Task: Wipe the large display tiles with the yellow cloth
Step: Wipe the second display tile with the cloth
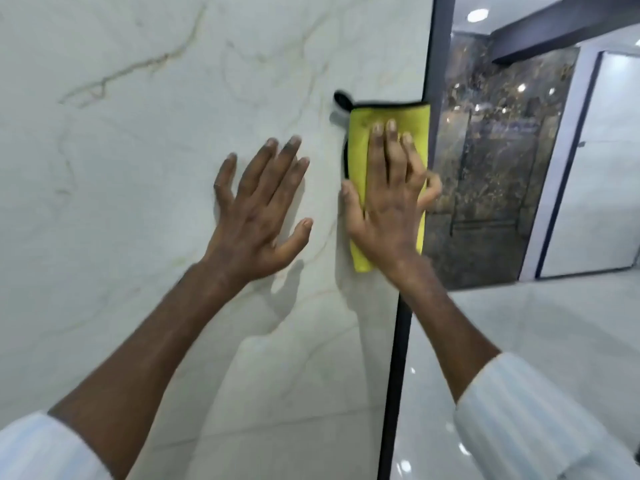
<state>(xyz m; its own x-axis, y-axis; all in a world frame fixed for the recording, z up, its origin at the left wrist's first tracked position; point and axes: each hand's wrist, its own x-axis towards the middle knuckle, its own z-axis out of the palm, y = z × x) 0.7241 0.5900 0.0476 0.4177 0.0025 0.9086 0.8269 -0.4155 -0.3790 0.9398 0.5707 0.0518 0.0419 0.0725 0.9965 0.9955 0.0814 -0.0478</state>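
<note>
A large white marble-look display tile (138, 202) with faint beige veins fills the left and middle of the view, standing upright. The yellow cloth (360, 133), edged in black with a black loop at its top left corner, lies flat against the tile's right edge. My right hand (388, 202) presses it to the tile with straight fingers, covering most of the cloth. To the left of the cloth, my left hand (263, 209) rests flat on the bare tile, fingers spread.
A black frame strip (398, 358) runs down the tile's right edge. Beyond it stands a dark speckled glossy panel (491, 168) and a white panel (602, 168) in a dark frame. A glossy white floor (519, 323) lies at the lower right.
</note>
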